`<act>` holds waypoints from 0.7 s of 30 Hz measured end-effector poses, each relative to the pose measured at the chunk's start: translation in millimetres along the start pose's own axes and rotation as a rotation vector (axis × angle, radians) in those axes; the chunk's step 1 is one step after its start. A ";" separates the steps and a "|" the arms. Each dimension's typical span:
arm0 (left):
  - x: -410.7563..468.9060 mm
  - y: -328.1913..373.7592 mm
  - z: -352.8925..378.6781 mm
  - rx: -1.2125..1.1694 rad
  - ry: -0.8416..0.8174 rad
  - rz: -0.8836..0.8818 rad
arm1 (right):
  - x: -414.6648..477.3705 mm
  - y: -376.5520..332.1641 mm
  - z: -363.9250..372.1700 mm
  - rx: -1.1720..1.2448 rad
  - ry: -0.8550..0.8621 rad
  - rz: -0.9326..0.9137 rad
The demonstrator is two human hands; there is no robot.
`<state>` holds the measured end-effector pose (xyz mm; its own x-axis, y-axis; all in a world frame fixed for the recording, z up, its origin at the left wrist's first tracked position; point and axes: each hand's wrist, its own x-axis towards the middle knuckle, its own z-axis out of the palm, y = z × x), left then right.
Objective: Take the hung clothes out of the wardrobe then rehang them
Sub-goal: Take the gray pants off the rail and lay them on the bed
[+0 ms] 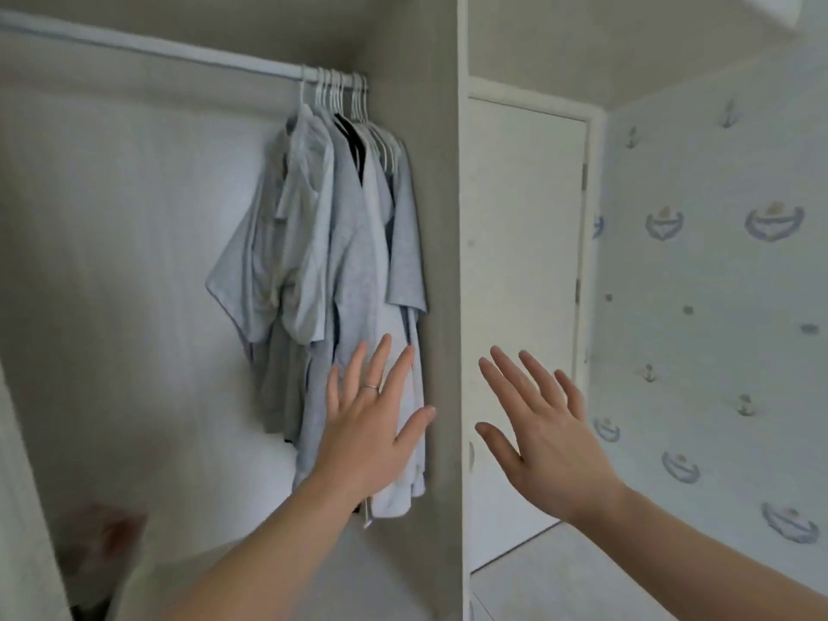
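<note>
The clothes [340, 262], a tight bunch of pale grey-blue shirts with one dark piece among them, hang inside the wardrobe [432, 195]. They sit at about 11 o'clock from the middle of the view, pushed to the right end of the rail [157, 49] and close to the side wall. White hangers [340, 89] crowd together on the rail above them, at 12 o'clock from the bunch.

The left hand [376, 423] is at 6 o'clock from the clothes, wide open with straight, spread fingers, and overlaps their lower hem. Whether it touches the cloth cannot be told. A thin ring [371, 386] sits on one finger. The right hand [542, 437], at 3 o'clock from the left one, is also spread wide and holds nothing. It is raised in front of the wardrobe's front edge and a white door [524, 262].

At 3 o'clock in the view is a wall [717, 284] with a small printed pattern. At 7 o'clock, low in the wardrobe, lies something reddish [107, 535], too blurred to identify.
</note>
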<state>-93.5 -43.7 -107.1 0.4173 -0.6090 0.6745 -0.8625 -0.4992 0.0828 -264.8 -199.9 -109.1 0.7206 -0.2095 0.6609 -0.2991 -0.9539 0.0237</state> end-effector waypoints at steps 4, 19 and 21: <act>51.4 -44.6 -30.6 0.082 0.074 -0.040 | 86.6 -10.2 -11.1 0.006 0.124 -0.123; 226.7 -155.1 -72.7 0.131 0.099 -0.380 | 359.5 -16.9 -38.9 -0.005 0.310 -0.373; 244.3 -164.8 -74.3 0.119 0.106 -0.411 | 387.6 -21.9 -40.4 0.005 0.277 -0.370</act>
<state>129.3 -64.4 98.5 0.6819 -0.2814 0.6751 -0.5895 -0.7579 0.2795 -4.2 -251.5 176.8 0.5841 0.2095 0.7842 -0.0496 -0.9551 0.2921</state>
